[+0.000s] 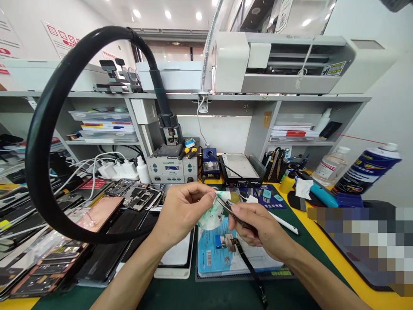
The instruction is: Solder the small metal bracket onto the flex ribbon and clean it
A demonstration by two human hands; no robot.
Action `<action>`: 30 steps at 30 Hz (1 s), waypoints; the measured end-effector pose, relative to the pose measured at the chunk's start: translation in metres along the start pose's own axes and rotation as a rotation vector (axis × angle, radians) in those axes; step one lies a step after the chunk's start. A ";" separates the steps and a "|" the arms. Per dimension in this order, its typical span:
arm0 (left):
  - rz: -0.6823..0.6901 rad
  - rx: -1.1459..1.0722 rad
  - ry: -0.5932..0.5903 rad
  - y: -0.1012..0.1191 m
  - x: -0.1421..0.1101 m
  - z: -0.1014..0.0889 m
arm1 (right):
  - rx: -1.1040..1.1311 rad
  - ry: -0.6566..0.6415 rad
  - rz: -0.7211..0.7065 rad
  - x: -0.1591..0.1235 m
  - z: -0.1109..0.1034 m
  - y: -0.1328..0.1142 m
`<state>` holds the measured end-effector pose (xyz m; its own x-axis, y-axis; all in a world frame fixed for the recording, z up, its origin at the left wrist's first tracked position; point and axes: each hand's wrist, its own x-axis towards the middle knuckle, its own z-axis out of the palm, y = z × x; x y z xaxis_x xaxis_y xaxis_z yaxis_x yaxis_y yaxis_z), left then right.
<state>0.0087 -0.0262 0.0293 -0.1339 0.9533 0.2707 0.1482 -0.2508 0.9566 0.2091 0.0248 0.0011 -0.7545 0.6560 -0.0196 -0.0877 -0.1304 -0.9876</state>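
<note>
My left hand (185, 211) is raised over the middle of the bench, thumb and fingertips pinched together. Whatever lies between them is too small to name. From the right, my right hand (254, 226) grips a pair of dark tweezers (227, 205), whose tips reach the left fingertips. Behind and just below the fingers is a white round piece with green stains (211, 219). Under my hands lies a blue and white flat pack (206, 256). On it rests a black flex cable (248, 258) with a small metal and blue connector part (224, 242) at its upper end.
A thick black hose (41, 129) arcs across the left from a hot-air station (174, 168). Phone parts and boards (132, 193) crowd the left side. A soldering station (210, 165) and a heating plate (240, 168) stand behind. Bottles and a spray can (366, 170) are at right.
</note>
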 end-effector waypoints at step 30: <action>-0.374 -0.574 -0.217 0.003 0.006 -0.005 | -0.075 0.060 -0.107 -0.001 -0.002 0.002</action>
<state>0.0033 -0.0224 0.0345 0.1319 0.9897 -0.0563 -0.4158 0.1068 0.9032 0.2108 0.0254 -0.0009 -0.7032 0.7065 0.0792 -0.1147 -0.0028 -0.9934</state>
